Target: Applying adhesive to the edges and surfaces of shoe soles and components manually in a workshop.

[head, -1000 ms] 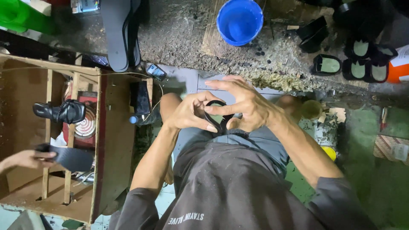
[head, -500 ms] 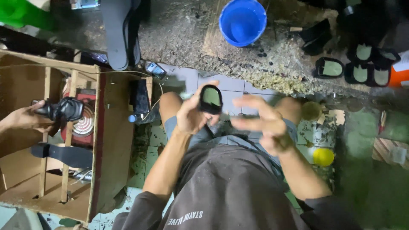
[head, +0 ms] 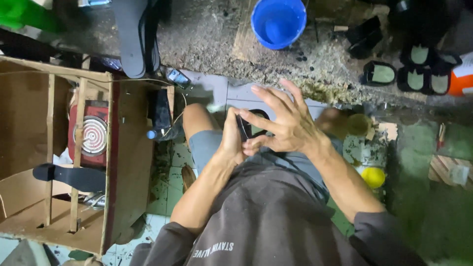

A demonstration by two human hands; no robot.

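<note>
My left hand (head: 230,139) grips a small black shoe piece (head: 250,127) with a pale green inner face, held upright over my lap. My right hand (head: 283,123) is spread wide right beside it. Its fingers fan out over the piece and its lower fingers touch the near edge. Much of the piece is hidden behind both hands. I sit with bare knees and grey shorts above a tiled floor.
A wooden frame box (head: 116,162) at the left holds a red coil heater (head: 91,133) and a black sole (head: 74,177). A blue bucket (head: 278,22) stands on the rough bench ahead. Several black shoe pieces (head: 380,74) lie top right. A yellow round object (head: 373,176) is beside my right arm.
My left hand lowered the black piece toward my lap and my right hand returned to it, fingers spread. Another person's hands and a black piece on the box rack have left the view.
</note>
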